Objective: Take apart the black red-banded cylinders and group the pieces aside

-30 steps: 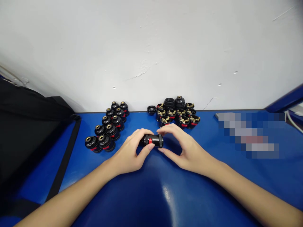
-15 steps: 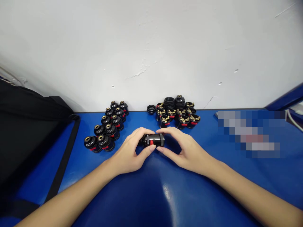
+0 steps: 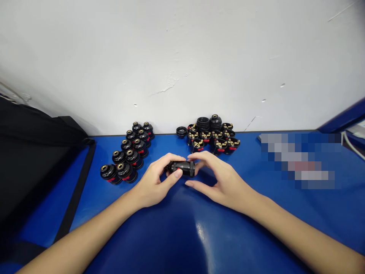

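Note:
A shiny black lamp holder (image 3: pixel 184 168) with a red switch lies sideways in my left hand (image 3: pixel 156 180). The left fingers wrap its far side and the thumb presses its near side by the switch. My right hand (image 3: pixel 225 180) curves around the ringed right end. Its thumb is apart from the lamp holder, and its fingertips are at the far side of the ring, where I cannot tell if they touch. The lamp holder's left end is partly hidden by the left fingers.
Rows of domed lamp holders (image 3: pixel 127 173) stand left on the blue table (image 3: pixel 171 236). Open lamp holder bodies with brass contacts (image 3: pixel 220 146), stacked black rings (image 3: pixel 203 123) and a small black cap (image 3: pixel 181 132) stand along the wall. A black bag (image 3: pixel 34 152) lies left; a pixelated item (image 3: pixel 302 160) lies right.
My right thumb has come off the lamp holder and the right hand has loosened around its end. The left hand keeps its hold, and the red switch has turned partly under the left thumb.

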